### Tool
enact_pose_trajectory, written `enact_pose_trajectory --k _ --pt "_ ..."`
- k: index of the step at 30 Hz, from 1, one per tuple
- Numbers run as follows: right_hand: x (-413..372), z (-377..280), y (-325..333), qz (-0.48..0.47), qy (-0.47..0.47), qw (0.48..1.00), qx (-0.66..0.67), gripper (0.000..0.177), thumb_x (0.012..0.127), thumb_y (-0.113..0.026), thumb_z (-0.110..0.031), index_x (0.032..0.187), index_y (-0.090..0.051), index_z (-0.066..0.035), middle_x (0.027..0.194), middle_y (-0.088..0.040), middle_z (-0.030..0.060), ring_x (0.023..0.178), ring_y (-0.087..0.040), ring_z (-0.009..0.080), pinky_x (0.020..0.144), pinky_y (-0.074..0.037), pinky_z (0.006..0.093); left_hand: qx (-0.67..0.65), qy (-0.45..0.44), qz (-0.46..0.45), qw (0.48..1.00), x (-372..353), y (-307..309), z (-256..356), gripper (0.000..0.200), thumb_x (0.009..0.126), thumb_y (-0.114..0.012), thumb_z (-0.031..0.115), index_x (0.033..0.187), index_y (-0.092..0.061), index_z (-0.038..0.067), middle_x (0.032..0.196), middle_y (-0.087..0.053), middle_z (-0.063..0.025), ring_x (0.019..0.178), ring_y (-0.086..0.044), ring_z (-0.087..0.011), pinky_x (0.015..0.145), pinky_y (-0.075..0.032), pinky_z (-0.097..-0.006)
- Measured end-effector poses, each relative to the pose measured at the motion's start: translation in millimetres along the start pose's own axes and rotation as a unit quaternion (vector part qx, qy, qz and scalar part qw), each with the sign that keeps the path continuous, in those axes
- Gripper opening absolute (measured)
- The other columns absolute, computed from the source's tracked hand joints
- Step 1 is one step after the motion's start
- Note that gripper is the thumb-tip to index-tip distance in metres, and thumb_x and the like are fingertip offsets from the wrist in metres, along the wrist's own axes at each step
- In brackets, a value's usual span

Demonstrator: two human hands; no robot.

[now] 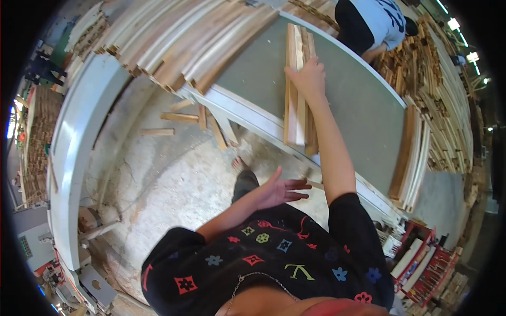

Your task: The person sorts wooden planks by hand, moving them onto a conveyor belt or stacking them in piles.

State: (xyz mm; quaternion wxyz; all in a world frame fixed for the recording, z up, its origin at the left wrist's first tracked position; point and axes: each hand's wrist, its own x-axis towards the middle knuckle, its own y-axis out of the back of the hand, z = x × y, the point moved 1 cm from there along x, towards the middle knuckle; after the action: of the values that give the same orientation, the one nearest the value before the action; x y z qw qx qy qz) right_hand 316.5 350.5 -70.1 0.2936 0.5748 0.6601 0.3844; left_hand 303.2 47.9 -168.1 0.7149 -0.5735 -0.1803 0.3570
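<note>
My right hand (308, 81) reaches forward over the grey tabletop. Its thumb and fingers span a small bundle of wooden strips (296, 113), gripping it from above near the far end. The strips lie side by side across the table, their near ends at its white front edge. In front of my shirt, my left hand (276, 190) hangs in the air with fingers stretched and thumb apart, holding nothing. It is below the near ends of the strips and not touching them.
Long wooden strips (174, 42) cover the table's left part; another row (408, 158) lies at its right end. A person (371, 23) bends beyond the table near stacked wood (437, 89). Offcuts (180, 117) litter the floor. A red rack (421, 263) stands at lower right, a white machine frame (79, 142) at left.
</note>
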Motion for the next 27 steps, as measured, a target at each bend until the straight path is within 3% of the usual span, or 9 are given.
enact_pose_trajectory --k 5,8,11,12,13,16,18,22,27 --pt "107.4 -33.4 -64.7 -0.070 -0.035 0.960 0.271 0.110 0.070 -0.081 -0.050 0.142 -0.028 0.015 0.137 -0.042 0.0353 0.131 -0.043 0.0452 0.103 -0.043 0.0526 -0.001 -0.049 0.112 0.992 -36.3 11.9 17.1 0.092 0.095 -0.017 0.073 0.151 -0.030 0.001 0.155 -0.036 -0.0168 0.139 -0.039 -0.0345 0.118 -0.025 -0.0441" --pt "67.3 -41.4 -30.5 -0.133 -0.072 0.801 0.579 0.091 0.072 -0.082 -0.042 0.136 -0.040 0.006 0.140 -0.045 0.0260 0.131 -0.045 0.0360 0.102 -0.046 0.0494 0.032 -0.055 0.161 0.985 -43.5 20.9 18.0 0.091 0.097 -0.018 0.071 0.151 -0.028 -0.002 0.155 -0.033 -0.0195 0.140 -0.037 -0.0355 0.119 -0.026 -0.0454" --pt "51.0 -4.0 -59.1 -0.197 -0.017 0.652 0.732 0.052 0.088 -0.071 -0.038 0.123 -0.051 -0.004 0.118 -0.056 0.0105 0.108 -0.057 0.0225 0.095 -0.049 0.0423 0.040 -0.034 0.173 0.983 -36.9 32.2 15.7 0.088 0.097 -0.021 0.069 0.151 -0.028 -0.001 0.155 -0.034 -0.0189 0.139 -0.038 -0.0339 0.117 -0.029 -0.0456" --pt "32.7 8.9 -55.8 -0.186 -0.022 0.665 0.723 0.054 0.089 -0.070 -0.039 0.127 -0.052 -0.005 0.120 -0.058 0.0101 0.111 -0.058 0.0219 0.095 -0.048 0.0398 0.063 -0.022 0.183 0.981 -33.7 37.8 14.9 0.087 0.098 -0.022 0.068 0.151 -0.029 0.000 0.155 -0.035 -0.0186 0.139 -0.038 -0.0337 0.117 -0.030 -0.0456" --pt "3.5 17.8 -34.9 -0.172 -0.011 0.688 0.705 0.045 0.096 -0.063 -0.026 0.135 -0.050 -0.007 0.127 -0.060 0.0088 0.116 -0.059 0.0210 0.094 -0.049 0.0389 0.084 -0.009 0.192 0.978 -31.2 43.1 13.8 0.087 0.098 -0.024 0.068 0.151 -0.029 0.000 0.155 -0.035 -0.0183 0.139 -0.039 -0.0334 0.116 -0.031 -0.0455" --pt "-73.2 77.9 33.6 -0.046 0.106 0.877 0.466 0.040 0.094 -0.065 -0.031 0.120 -0.062 -0.001 0.123 -0.064 0.0142 0.117 -0.059 0.0234 0.096 -0.049 0.0373 0.129 -0.010 0.181 0.975 -22.8 40.0 12.8 0.085 0.098 -0.029 0.067 0.150 -0.031 0.000 0.153 -0.037 -0.0175 0.139 -0.040 -0.0324 0.112 -0.035 -0.0462" --pt "-119.2 144.0 82.1 0.208 0.104 0.967 0.107 0.045 0.085 -0.070 -0.038 0.114 -0.067 -0.003 0.118 -0.065 0.0168 0.114 -0.060 0.0292 0.097 -0.048 0.0398 0.121 -0.025 0.175 0.977 -21.4 39.2 7.3 0.085 0.098 -0.028 0.067 0.150 -0.031 0.000 0.153 -0.037 -0.0178 0.139 -0.039 -0.0324 0.112 -0.036 -0.0466" --pt "-181.4 259.6 186.9 0.379 -0.134 0.863 -0.305 0.046 0.078 -0.072 -0.036 0.112 -0.063 -0.006 0.115 -0.061 0.0180 0.108 -0.058 0.0376 0.088 -0.048 0.0514 0.116 -0.027 0.187 0.975 -16.2 38.1 -20.3 0.084 0.098 -0.026 0.067 0.150 -0.032 0.001 0.153 -0.038 -0.0171 0.139 -0.040 -0.0323 0.111 -0.037 -0.0464" --pt "-157.8 365.7 222.5 0.208 -0.214 0.923 -0.242 0.056 0.077 -0.073 -0.040 0.119 -0.059 -0.005 0.119 -0.057 0.0225 0.111 -0.057 0.0400 0.089 -0.049 0.0537 0.141 0.025 0.167 0.975 0.7 29.8 -56.6 0.081 0.099 -0.029 0.065 0.150 -0.033 0.002 0.153 -0.039 -0.0164 0.137 -0.042 -0.0321 0.110 -0.037 -0.0463"
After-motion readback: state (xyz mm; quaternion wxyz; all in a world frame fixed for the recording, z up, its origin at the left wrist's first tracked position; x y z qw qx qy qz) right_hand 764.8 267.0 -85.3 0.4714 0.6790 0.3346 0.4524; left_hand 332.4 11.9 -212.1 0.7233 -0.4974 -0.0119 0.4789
